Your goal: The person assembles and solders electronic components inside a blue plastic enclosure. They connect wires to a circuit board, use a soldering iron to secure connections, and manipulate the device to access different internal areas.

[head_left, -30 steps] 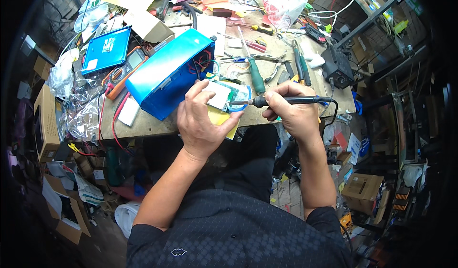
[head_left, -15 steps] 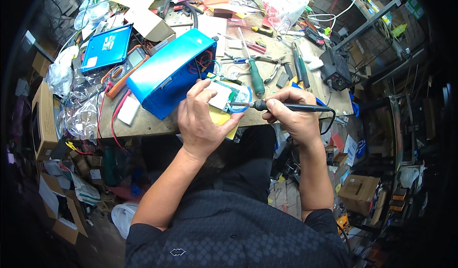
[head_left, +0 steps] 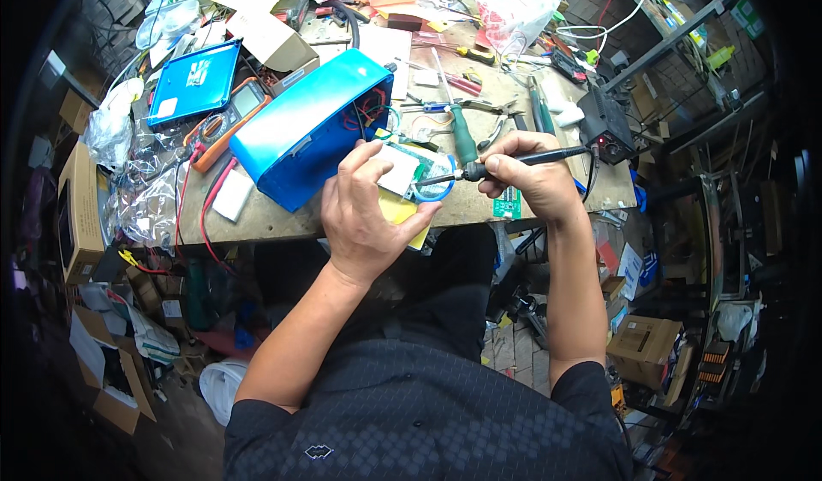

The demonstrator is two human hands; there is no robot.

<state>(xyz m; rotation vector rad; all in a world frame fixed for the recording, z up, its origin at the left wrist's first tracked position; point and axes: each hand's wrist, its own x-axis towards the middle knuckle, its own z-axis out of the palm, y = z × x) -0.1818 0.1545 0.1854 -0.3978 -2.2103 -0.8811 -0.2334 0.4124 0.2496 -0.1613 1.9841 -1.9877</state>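
Observation:
My left hand is closed around a white-topped module with a green circuit board along its edge, thumb at the near side. A blue wire curves round the module's right end. In my right hand is a soldering iron, held like a pen, its tip at the board's right end; whether it touches is too small to tell. Yellow material lies under the module. Just left of it, a blue metal case leans open, with red wires inside. A small green circuit board lies below my right hand.
A green-handled screwdriver and pliers lie beyond my hands. The black soldering station stands at the right. Left of the case are an orange multimeter, a blue lid and red and black leads. The wooden bench's front edge runs close to me.
My right hand has shifted slightly, and the iron's handle end now points higher. The small green board below that hand has come into sight. My left hand keeps its hold.

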